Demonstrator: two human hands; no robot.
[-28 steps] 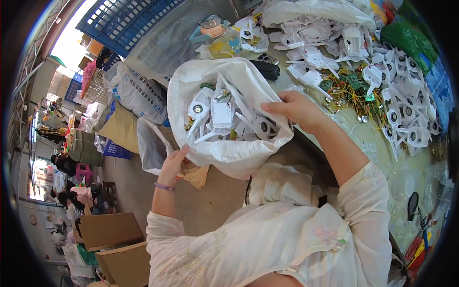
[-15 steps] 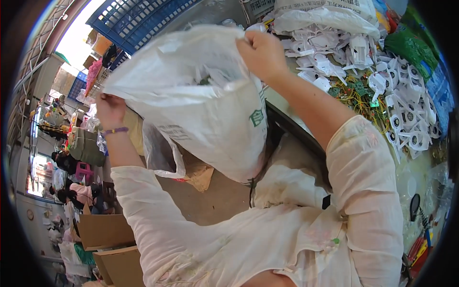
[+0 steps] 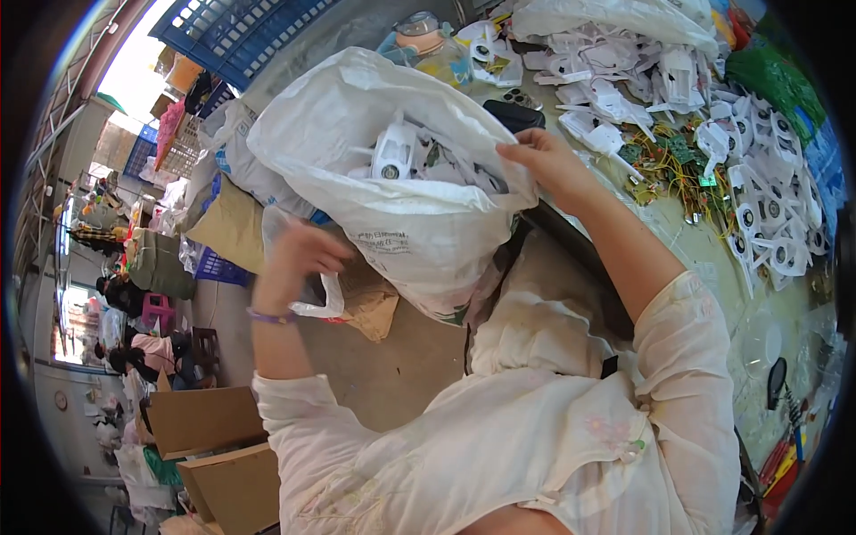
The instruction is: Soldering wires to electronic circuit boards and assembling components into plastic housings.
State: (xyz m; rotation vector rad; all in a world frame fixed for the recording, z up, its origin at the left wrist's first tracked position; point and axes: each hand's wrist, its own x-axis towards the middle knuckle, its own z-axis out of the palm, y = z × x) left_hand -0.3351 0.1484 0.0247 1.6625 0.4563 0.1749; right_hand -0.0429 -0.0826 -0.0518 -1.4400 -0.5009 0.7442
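A white woven sack (image 3: 437, 227) stands tilted in front of me with its mouth wide, and white plastic parts (image 3: 395, 152) with small round dark pieces lie inside. My right hand (image 3: 557, 165) pinches the sack's rim on the right side. Off to the sack's left, my left hand (image 3: 299, 259) is slightly blurred, its fingers apart and nothing seen in them. Close beside that hand is a clear plastic bag (image 3: 328, 299) with a white handle, partly hidden behind it.
On the right, the table (image 3: 682, 241) bears heaped white plastic parts (image 3: 771, 209) and a tangle of wires with green circuit boards (image 3: 669, 160). A blue crate (image 3: 236, 40) is at the far left. Cardboard boxes (image 3: 209, 423) stand at lower left; people sit beyond.
My left hand has let go of the sack's rim and moved down and right. The sack has dropped lower, showing the parts inside. My right hand keeps its hold, lower and farther right.
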